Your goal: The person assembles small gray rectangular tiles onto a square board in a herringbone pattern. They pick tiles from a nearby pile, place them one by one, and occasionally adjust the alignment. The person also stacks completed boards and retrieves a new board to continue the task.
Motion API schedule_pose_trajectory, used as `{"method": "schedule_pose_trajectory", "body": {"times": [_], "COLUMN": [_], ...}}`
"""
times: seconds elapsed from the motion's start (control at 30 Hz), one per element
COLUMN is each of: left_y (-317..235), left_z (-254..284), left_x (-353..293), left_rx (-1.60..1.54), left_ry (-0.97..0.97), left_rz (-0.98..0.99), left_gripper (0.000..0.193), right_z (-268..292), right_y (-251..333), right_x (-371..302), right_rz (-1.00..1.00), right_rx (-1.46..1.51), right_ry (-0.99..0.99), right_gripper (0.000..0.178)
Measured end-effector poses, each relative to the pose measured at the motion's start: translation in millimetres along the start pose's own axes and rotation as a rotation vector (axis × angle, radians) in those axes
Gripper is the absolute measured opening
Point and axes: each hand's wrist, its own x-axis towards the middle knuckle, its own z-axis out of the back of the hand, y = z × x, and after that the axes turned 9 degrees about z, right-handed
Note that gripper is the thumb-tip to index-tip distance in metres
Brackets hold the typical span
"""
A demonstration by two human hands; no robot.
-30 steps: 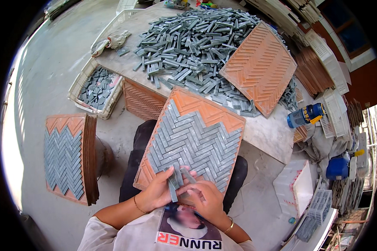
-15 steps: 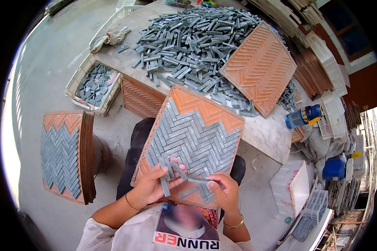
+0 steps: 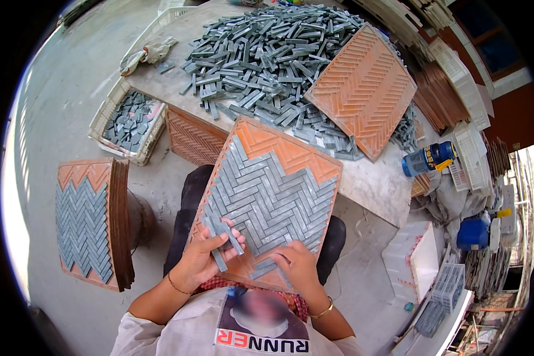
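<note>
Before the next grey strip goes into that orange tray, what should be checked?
1. Spare strips gripped in left hand: ok.
2. Right hand pressing on a strip at the tray's near edge: ok.
3. Tray propped on lap and table: ok.
4. Empty orange slots left, at both ends of the tray: ok.
5. Laid strips flush in their grooves: cannot tell.
6. Pile on the table stocked: ok.

A stone table (image 3: 374, 184) carries piled grey strips (image 3: 267, 53), an orange mould (image 3: 365, 89) and gloves (image 3: 151, 52).
</note>
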Motion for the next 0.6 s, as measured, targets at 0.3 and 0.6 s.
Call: {"method": "schedule_pose_trajectory", "body": {"times": [0.3,0.6], "left_y": [4,26], "left_z": [-2,-7], "left_x": [3,8], "left_rx": [0.049,0.127], "left_ry": [-0.048,-0.234], "left_rz": [0.04,0.121], "left_gripper": [0.027,0.018], "right_z": [-10,8], "right_y": [15,37], "right_x": [-9,13], "right_rz": [0.079,-0.098], "right_rx": [-0.116,0.392], "right_ry": [0.043,-0.018], "right_gripper": [0.02,0.026]}}
